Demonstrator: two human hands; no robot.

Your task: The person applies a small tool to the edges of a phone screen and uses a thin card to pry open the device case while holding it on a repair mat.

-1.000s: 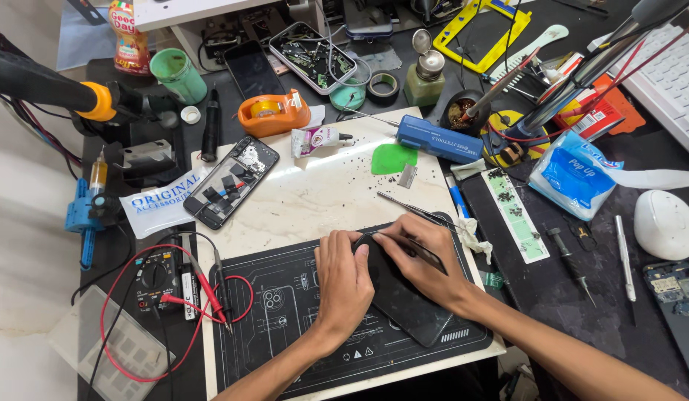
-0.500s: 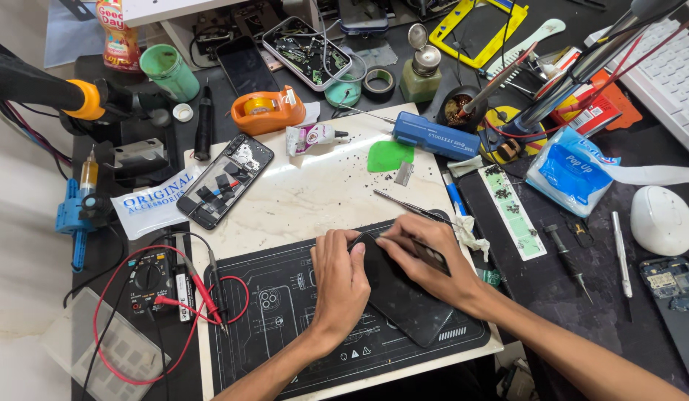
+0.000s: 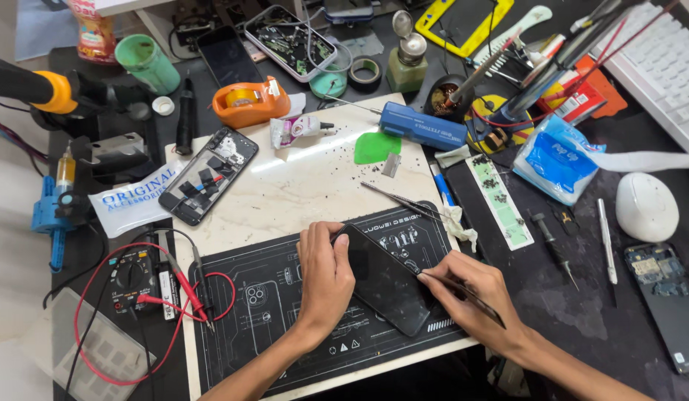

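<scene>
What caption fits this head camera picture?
Left hand steadies a black phone while right hand works its edge with a tool.

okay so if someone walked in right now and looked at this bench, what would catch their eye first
Probably the two hands at the front centre: the left hand steadies a dark phone on the black mat, while the right hand works a thin tool at its edge. Next, the orange tape dispenser at the back and the red meter leads on the left.

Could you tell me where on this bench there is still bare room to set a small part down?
The pale board is bare between the opened phone and the tweezers, above the left hand. The dark bench is bare between the right hand and the blue circuit board. The back edge is crowded with tools.
</scene>
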